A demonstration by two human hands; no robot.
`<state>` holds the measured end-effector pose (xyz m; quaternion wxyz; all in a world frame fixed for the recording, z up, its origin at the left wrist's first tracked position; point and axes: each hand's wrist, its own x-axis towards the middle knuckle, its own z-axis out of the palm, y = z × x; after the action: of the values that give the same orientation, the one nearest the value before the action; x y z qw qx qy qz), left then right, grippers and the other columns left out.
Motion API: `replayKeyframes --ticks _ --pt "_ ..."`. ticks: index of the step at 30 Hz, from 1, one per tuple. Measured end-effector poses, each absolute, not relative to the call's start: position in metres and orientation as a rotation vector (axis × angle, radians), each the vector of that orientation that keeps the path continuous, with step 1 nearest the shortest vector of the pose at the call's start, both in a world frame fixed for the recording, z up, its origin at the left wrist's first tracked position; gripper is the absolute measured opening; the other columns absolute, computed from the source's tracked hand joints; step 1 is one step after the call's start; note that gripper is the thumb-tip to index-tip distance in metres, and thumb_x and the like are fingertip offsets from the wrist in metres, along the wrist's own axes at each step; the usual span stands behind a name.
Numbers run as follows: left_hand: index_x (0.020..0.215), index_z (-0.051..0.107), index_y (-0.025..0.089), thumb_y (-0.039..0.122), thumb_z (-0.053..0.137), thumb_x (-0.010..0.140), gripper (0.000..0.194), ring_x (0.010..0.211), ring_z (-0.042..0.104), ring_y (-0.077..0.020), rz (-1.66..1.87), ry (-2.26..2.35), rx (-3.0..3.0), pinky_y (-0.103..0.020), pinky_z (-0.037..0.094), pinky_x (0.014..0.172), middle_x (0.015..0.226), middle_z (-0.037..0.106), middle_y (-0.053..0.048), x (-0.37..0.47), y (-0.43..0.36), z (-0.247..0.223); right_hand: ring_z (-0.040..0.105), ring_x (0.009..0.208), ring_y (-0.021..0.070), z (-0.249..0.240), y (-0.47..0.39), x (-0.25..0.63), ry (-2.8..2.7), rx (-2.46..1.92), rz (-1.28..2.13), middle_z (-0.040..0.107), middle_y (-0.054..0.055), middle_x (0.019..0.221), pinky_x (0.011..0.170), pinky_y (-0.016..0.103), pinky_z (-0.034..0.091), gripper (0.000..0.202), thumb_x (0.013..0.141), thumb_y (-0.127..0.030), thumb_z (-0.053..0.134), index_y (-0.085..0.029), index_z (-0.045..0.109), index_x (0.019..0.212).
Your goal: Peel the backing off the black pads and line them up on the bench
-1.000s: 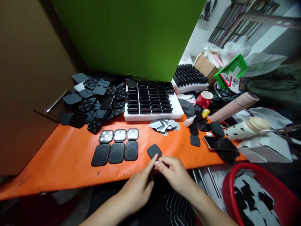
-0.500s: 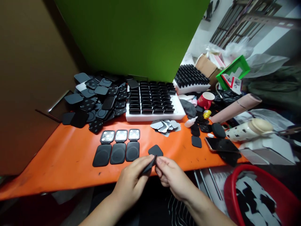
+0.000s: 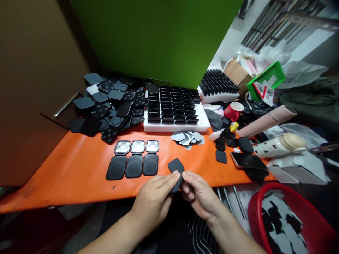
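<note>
A dark hinged pad (image 3: 175, 165), square with rounded corners, is held between both hands over the table's front edge. One panel points away from me and a second folds down toward me. My left hand (image 3: 153, 198) grips the lower panel from the left, fingers on top and thumb beneath. At its right edge, the thumb and fingertips of my right hand (image 3: 200, 194) pinch close to the fold; anything small between them is hidden. To the left lie three opened hinged pads (image 3: 134, 166) in a row, with pale discs in their upper panels and faint rings on the lower ones.
Behind are a heap of dark panels (image 3: 116, 94), a white foam tray (image 3: 174, 127) of upright black pieces and loose grey plates (image 3: 188, 138). At right are a phone (image 3: 249, 161), a red mug (image 3: 233, 111), a patterned bottle (image 3: 275, 145) and a red bin (image 3: 258, 211).
The pad in my hands has turned so more of its lower panel's flat face shows. Both hands have shifted slightly right, and the camera view has tilted a little.
</note>
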<state>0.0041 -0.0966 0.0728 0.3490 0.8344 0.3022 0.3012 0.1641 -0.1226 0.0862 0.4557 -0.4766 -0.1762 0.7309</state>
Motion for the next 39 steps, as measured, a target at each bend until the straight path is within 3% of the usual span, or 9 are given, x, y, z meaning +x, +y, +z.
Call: replayKeyframes --ticks 5,8,10,15,26,30,39 --pt "0.105 0.060 0.018 0.021 0.044 0.085 0.025 0.092 0.060 -0.0196 0.741 1.020 1.624 -0.031 0.046 0.080 0.100 0.066 -0.007 0.009 -0.086 0.068 0.019 0.038 0.0021 0.081 -0.124 0.156 -0.243 -1.063 1.877 0.037 -0.007 0.052 0.038 0.016 0.013 0.031 0.083 -0.046 0.050 -0.016 0.053 0.078" --pt "0.087 0.063 0.013 0.032 0.050 0.083 0.023 0.078 0.063 -0.0198 0.777 1.133 1.265 -0.029 0.049 0.070 0.080 0.068 -0.005 0.011 -0.082 0.068 0.027 0.041 0.0018 0.084 -0.125 0.154 -0.290 -1.071 1.925 0.042 -0.005 0.058 0.039 0.015 0.016 0.028 0.082 -0.042 0.051 -0.014 0.055 0.083" --pt "0.087 0.064 0.014 0.033 0.053 0.082 0.023 0.073 0.062 -0.0184 0.814 1.131 1.198 -0.028 0.049 0.069 0.076 0.067 -0.004 0.011 -0.083 0.068 0.030 0.040 0.0019 0.086 -0.126 0.153 -0.407 -1.123 1.939 0.047 -0.003 0.061 0.038 0.016 0.017 0.026 0.083 -0.040 0.051 -0.014 0.056 0.086" --pt "0.103 0.062 0.020 0.025 0.050 0.083 0.024 0.075 0.062 -0.0156 0.907 1.035 1.406 -0.025 0.049 0.071 0.088 0.066 -0.004 0.009 -0.096 0.070 0.020 0.036 0.0003 0.089 -0.131 0.150 -0.479 -1.146 1.976 0.044 -0.006 0.057 0.036 0.016 0.011 0.029 0.085 -0.043 0.047 -0.015 0.052 0.083" --pt "0.091 0.056 0.017 0.030 0.046 0.086 0.017 0.074 0.060 -0.0154 0.985 1.222 1.291 -0.024 0.047 0.066 0.077 0.063 -0.001 0.013 -0.095 0.076 0.019 0.036 0.0000 0.093 -0.133 0.142 -0.376 -1.012 2.009 0.039 -0.007 0.057 0.035 0.015 0.010 0.028 0.087 -0.042 0.044 -0.016 0.053 0.086" --pt "0.097 0.053 0.019 0.024 0.045 0.087 0.014 0.080 0.060 -0.0150 1.078 1.243 1.426 -0.024 0.048 0.071 0.086 0.063 -0.002 0.010 -0.101 0.072 0.020 0.036 0.0001 0.095 -0.137 0.141 -0.267 -1.016 2.007 0.039 -0.006 0.058 0.034 0.014 0.011 0.026 0.087 -0.041 0.044 -0.017 0.053 0.087" --pt "0.115 0.049 0.022 0.002 0.046 0.081 0.040 0.103 0.058 -0.0202 1.131 0.690 1.822 -0.034 0.049 0.086 0.113 0.061 -0.008 0.003 -0.107 0.059 0.025 0.036 0.0011 0.095 -0.130 0.163 0.159 -0.819 2.234 0.041 -0.007 0.054 0.036 0.013 0.016 0.023 0.085 -0.040 0.050 -0.018 0.053 0.083"
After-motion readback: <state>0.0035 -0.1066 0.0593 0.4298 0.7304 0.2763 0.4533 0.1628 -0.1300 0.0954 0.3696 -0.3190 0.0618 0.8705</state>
